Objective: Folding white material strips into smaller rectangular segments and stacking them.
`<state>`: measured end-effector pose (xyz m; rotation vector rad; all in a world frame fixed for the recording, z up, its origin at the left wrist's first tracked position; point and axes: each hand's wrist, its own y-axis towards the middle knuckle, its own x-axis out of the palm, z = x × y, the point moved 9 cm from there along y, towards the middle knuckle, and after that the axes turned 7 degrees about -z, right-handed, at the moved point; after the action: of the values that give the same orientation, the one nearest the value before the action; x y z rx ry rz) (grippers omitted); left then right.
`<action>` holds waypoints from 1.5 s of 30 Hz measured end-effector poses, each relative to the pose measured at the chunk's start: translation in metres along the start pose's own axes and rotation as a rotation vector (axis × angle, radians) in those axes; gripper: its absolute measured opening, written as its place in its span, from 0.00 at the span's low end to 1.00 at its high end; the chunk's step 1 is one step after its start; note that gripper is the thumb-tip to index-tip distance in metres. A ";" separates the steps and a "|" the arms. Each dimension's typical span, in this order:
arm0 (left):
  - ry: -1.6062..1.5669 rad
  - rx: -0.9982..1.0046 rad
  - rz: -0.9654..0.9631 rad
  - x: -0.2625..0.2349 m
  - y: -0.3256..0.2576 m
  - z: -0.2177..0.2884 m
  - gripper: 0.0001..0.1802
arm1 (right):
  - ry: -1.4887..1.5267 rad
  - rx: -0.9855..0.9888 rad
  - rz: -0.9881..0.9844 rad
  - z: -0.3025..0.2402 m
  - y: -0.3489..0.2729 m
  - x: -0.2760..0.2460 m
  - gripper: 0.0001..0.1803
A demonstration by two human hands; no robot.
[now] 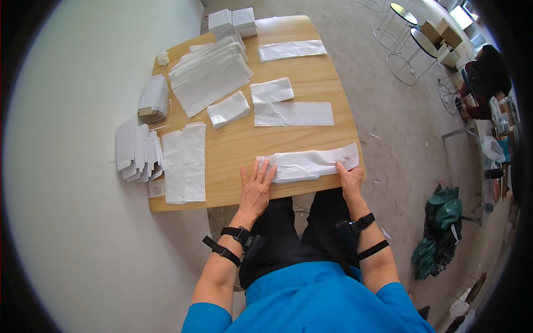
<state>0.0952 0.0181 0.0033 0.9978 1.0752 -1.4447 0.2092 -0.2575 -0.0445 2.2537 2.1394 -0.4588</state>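
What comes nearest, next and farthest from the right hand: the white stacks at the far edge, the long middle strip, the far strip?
Head view, from the right hand:
1. Long middle strip: ahead, to the left.
2. Far strip: beyond that, ahead.
3. White stacks: far edge, leftmost.

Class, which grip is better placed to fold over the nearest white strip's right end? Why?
Probably the right grip: it's at that end of the white strip, thumb on top. The left grip lies spread at the opposite end.
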 end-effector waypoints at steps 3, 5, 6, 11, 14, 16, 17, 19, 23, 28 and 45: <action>-0.006 0.011 0.024 0.000 -0.001 0.000 0.40 | -0.053 0.004 0.010 -0.002 0.000 0.000 0.16; 0.023 -0.020 -0.035 0.002 0.000 0.000 0.34 | -0.086 -0.011 -0.006 -0.006 0.000 0.001 0.17; 0.022 -0.019 -0.036 0.003 0.000 0.000 0.34 | -0.087 -0.011 -0.005 -0.005 0.000 0.001 0.17; 0.020 0.001 0.019 0.003 -0.002 -0.002 0.38 | -0.115 -0.038 -0.011 -0.003 0.003 0.002 0.17; 0.030 -0.023 -0.013 0.004 -0.001 -0.003 0.32 | -0.093 -0.036 -0.016 0.000 0.005 0.002 0.16; 0.033 -0.023 -0.013 0.004 -0.001 -0.003 0.31 | -0.100 -0.039 -0.009 0.003 0.006 0.002 0.17; 0.036 -0.024 -0.013 0.004 -0.001 -0.003 0.31 | -0.107 -0.041 -0.004 0.004 0.007 0.001 0.17; 0.035 -0.022 -0.009 0.003 -0.001 -0.003 0.31 | -0.109 -0.034 -0.013 0.005 0.006 0.001 0.18; 0.040 -0.007 -0.007 0.001 0.002 0.001 0.30 | -0.084 -0.029 -0.003 0.005 0.009 -0.009 0.22; 0.025 -0.009 0.008 0.003 -0.003 -0.006 0.32 | -0.627 -0.158 0.370 -0.066 -0.023 -0.035 0.22; -0.085 -0.045 0.104 -0.015 0.000 -0.004 0.27 | -0.023 0.049 -0.368 -0.026 -0.045 0.155 0.13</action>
<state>0.0971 0.0254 0.0169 0.9384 0.9762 -1.3614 0.1752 -0.0979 -0.0428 1.8619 2.5632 -0.5414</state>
